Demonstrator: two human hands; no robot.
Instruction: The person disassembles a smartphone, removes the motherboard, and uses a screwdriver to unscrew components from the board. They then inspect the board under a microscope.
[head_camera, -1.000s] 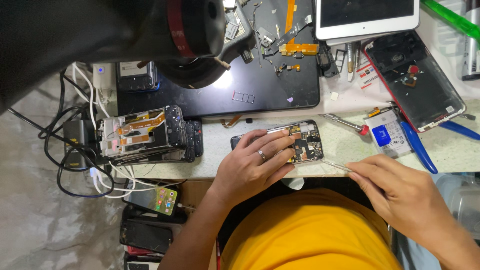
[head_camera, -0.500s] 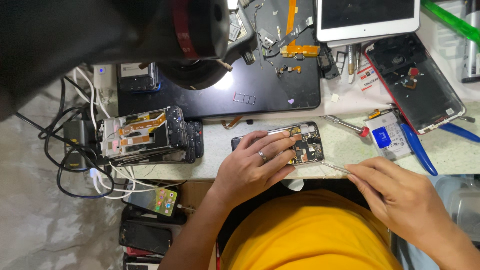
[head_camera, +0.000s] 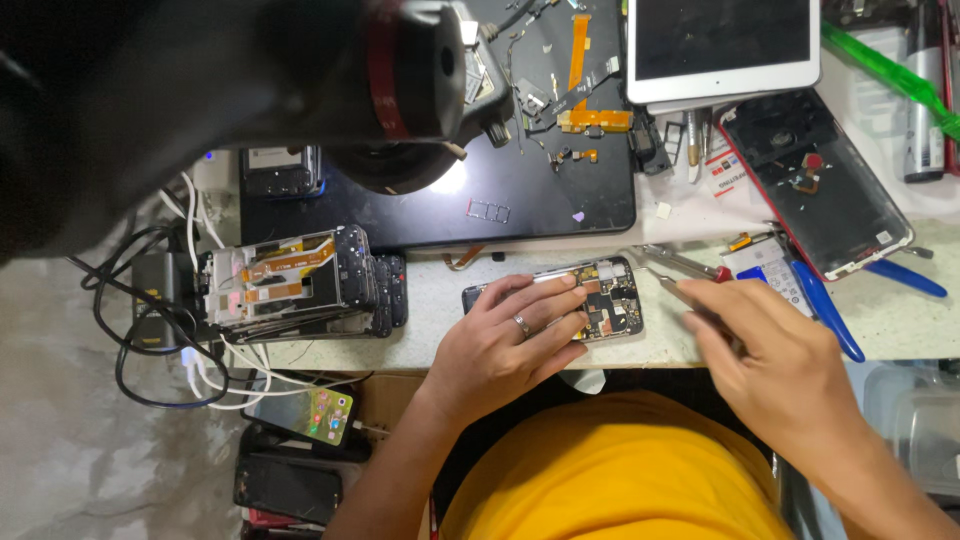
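Head camera looks down at our left hand (head_camera: 500, 345), fingers spread flat over an opened phone (head_camera: 590, 298) and pressing it to the bench's near edge. Our right hand (head_camera: 775, 365) is closed around thin tweezers (head_camera: 672, 288) whose tip points at the phone's right end. Just right lies a blue-handled tool (head_camera: 830, 315); left, a stack of phone frames (head_camera: 300, 285). Behind sits a black mat (head_camera: 540, 195) strewn with small parts, and a white tablet (head_camera: 722, 48).

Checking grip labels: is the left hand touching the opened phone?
Touching. The head view shows the left hand with fingers lying across the opened phone.
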